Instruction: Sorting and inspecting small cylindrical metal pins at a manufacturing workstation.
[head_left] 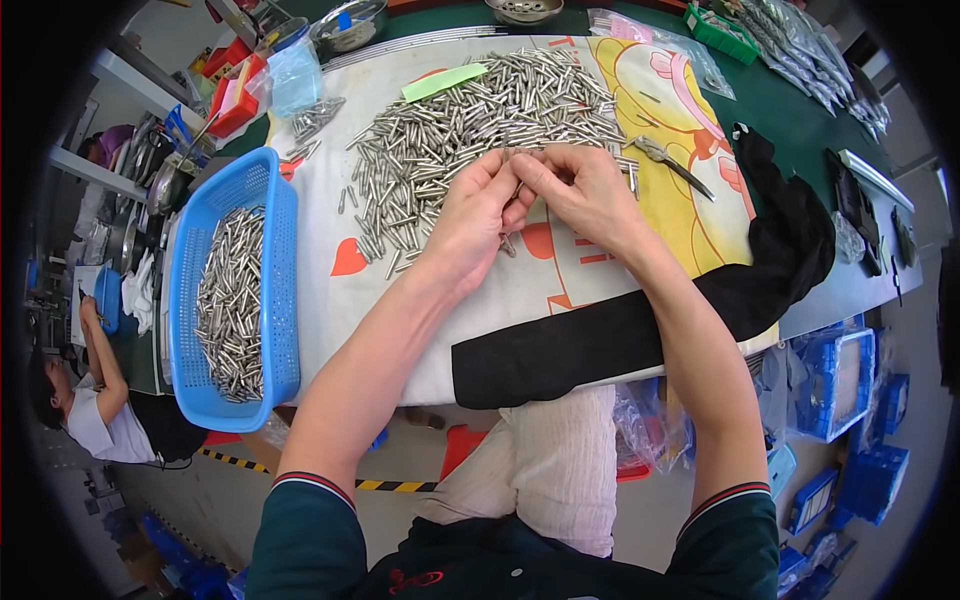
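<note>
My left hand [468,218] and my right hand [590,196] meet at the near edge of a heap of small silvery metal pins [490,100]. The fingers of both hands are closed and pinched together at the tips. Whatever they grip is small and mostly hidden by the fingers; a bit of metal shows just below the left fingers. The heap lies on a white cloth [330,320] with red and yellow prints. On the left, a blue plastic basket [283,300] holds many more such pins [232,300].
A pair of pliers [675,166] lies right of the heap, and a light green strip [443,82] on top of it. Black fabric [560,352] crosses under my right forearm. Red bins [236,100] stand back left. A co-worker [110,400] sits far left.
</note>
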